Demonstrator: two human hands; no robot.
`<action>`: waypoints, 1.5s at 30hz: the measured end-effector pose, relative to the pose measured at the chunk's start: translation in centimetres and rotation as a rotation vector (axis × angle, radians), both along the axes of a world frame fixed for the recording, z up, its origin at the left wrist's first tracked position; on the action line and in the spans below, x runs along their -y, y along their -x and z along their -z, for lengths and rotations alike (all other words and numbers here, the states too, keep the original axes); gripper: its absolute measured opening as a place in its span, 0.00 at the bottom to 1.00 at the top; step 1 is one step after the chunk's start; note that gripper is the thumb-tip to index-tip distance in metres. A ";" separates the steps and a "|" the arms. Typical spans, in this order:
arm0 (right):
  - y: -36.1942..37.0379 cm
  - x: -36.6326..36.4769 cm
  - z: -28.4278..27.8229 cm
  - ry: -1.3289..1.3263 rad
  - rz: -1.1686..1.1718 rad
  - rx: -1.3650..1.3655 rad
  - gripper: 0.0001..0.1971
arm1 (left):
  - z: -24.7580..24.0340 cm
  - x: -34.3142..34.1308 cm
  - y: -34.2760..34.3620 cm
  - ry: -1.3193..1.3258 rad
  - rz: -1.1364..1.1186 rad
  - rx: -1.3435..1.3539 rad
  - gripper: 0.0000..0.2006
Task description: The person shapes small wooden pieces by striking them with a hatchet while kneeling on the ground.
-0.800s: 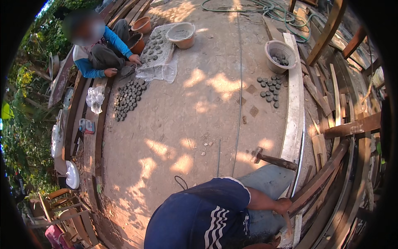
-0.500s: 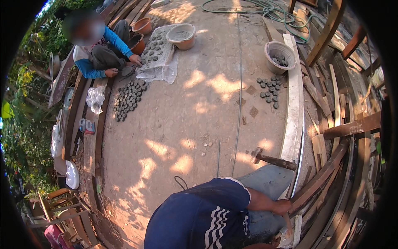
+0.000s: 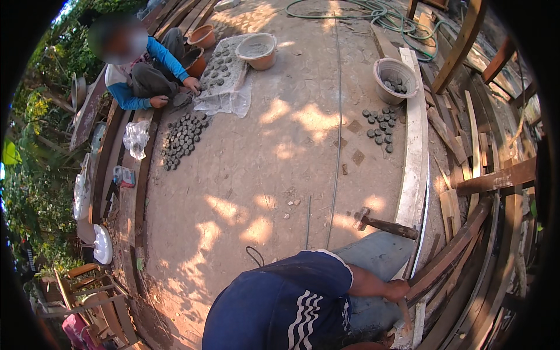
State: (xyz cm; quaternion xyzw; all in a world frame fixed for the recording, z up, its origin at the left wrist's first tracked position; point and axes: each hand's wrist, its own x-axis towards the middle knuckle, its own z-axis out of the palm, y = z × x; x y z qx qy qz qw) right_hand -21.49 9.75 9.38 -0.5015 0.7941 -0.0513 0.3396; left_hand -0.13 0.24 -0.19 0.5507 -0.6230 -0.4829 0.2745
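Neither of my hands shows in the head view. Close by at the bottom, a person in a navy shirt [image 3: 262,303] with white stripes bends over, one bare arm reaching right. That person's hand [image 3: 399,289] is closed around a light-brown stick-like piece [image 3: 406,316]. A hammer [image 3: 389,226] with a wooden handle lies beside the person's jeans leg [image 3: 373,256]. At the far left, another person in blue sleeves [image 3: 169,57] squats by a plastic sheet [image 3: 233,102]. One of their hands touches the sheet's edge; the other is on a trowel-like tool [image 3: 182,100].
Small dark round lumps [image 3: 184,140] lie grouped at left, others [image 3: 382,125] at right. A bucket of lumps [image 3: 396,79] and a grey-filled tub [image 3: 256,49] stand farther back. A white plank [image 3: 414,169] and piled timber [image 3: 455,251] border the right. A green hose [image 3: 373,11] coils far off.
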 end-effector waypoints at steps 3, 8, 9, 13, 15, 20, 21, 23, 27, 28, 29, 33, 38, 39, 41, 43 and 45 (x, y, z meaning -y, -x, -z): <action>-0.3 -0.5 -0.3 0.008 0.013 0.024 0.30 | 0.4 -0.3 0.5 0.009 -0.010 0.006 0.07; 4.1 -3.6 2.9 0.005 0.119 0.074 0.29 | 0.6 -1.1 0.9 0.090 -0.103 -0.112 0.07; 4.1 -4.7 3.3 0.140 0.111 0.165 0.26 | 0.7 -0.8 0.5 0.098 -0.171 -0.218 0.08; -0.2 -7.1 -0.6 0.396 0.288 0.426 0.16 | -0.8 0.2 -2.0 0.247 -0.283 -0.340 0.08; -0.1 -10.0 -0.9 0.386 0.454 0.445 0.17 | -3.5 0.0 -2.9 0.071 -0.238 -0.461 0.09; -0.2 -17.7 3.4 0.477 0.704 0.254 0.14 | -7.4 -0.2 -0.3 0.050 -0.032 -0.630 0.09; -0.7 -18.8 1.9 0.411 0.795 0.365 0.12 | -8.2 -1.2 1.2 0.028 0.019 -0.658 0.09; -2.5 -19.2 2.5 0.375 0.920 0.394 0.12 | -9.6 -1.4 4.1 0.004 0.210 -0.579 0.08; -2.9 -22.1 4.4 0.393 0.905 0.263 0.14 | -10.1 -4.1 11.5 0.044 0.648 -0.213 0.09; -2.9 -22.5 5.5 0.405 0.906 0.216 0.16 | -9.7 -4.8 13.0 0.074 0.762 -0.118 0.10; -2.9 -23.1 6.1 0.397 0.930 0.213 0.17 | -9.4 -5.4 14.4 0.108 0.871 -0.025 0.11; -2.7 -23.6 7.3 0.428 0.990 0.239 0.20 | -3.2 -7.5 17.1 0.223 0.955 0.026 0.08; -1.8 -20.6 7.8 0.552 0.988 0.234 0.17 | -3.6 -7.6 17.6 0.193 1.027 0.122 0.07; -1.6 -19.9 8.3 0.596 0.963 0.202 0.17 | -3.5 -7.4 17.9 0.214 1.047 0.140 0.06; -1.4 -17.8 6.1 0.575 0.951 0.227 0.17 | -2.0 -6.7 17.7 0.205 1.052 0.146 0.09; -1.1 -16.8 6.0 0.584 0.874 0.086 0.17 | -1.6 -6.7 17.9 0.218 1.081 0.189 0.10; -1.5 -16.4 6.6 0.523 0.866 0.066 0.18 | -1.4 -6.6 18.0 0.264 1.130 0.282 0.10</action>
